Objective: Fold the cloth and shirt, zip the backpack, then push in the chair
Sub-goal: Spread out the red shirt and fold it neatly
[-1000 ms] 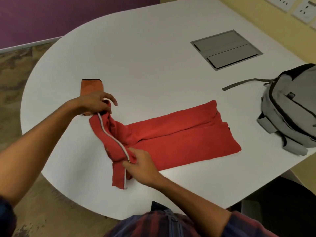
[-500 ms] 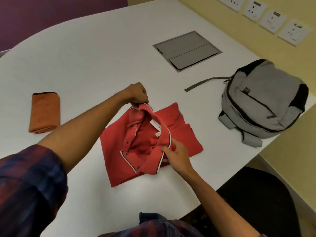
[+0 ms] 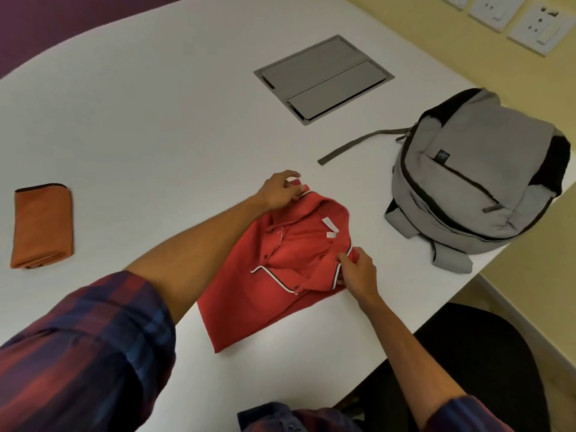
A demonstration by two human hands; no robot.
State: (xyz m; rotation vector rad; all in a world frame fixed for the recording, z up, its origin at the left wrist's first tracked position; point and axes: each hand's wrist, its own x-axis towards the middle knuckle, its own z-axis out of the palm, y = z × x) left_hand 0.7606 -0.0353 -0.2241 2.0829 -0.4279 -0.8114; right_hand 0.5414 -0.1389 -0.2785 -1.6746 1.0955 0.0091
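A red polo shirt (image 3: pixel 258 300) lies folded into a rough square on the white table (image 3: pixel 156 120), collar side up with its white-edged collar showing. My left hand (image 3: pixel 280 191) pinches the far corner of the collar. My right hand (image 3: pixel 358 272) pinches the collar's near right edge. An orange cloth (image 3: pixel 42 226) lies folded at the left of the table. A grey and black backpack (image 3: pixel 480 182) lies flat at the right, front pocket up, one strap (image 3: pixel 358 145) stretched toward the middle. A black chair (image 3: pixel 480 363) shows below the table's right edge.
A grey metal cable hatch (image 3: pixel 324 77) is set flush into the tabletop at the back. Wall sockets (image 3: pixel 536 23) line the yellow wall at the upper right. The table's curved edge runs close past the shirt's near side.
The shirt was folded over from a long strip into a compact square. Both hands shifted to the collar and lowered it flat. The view swung right, bringing the backpack and chair in.
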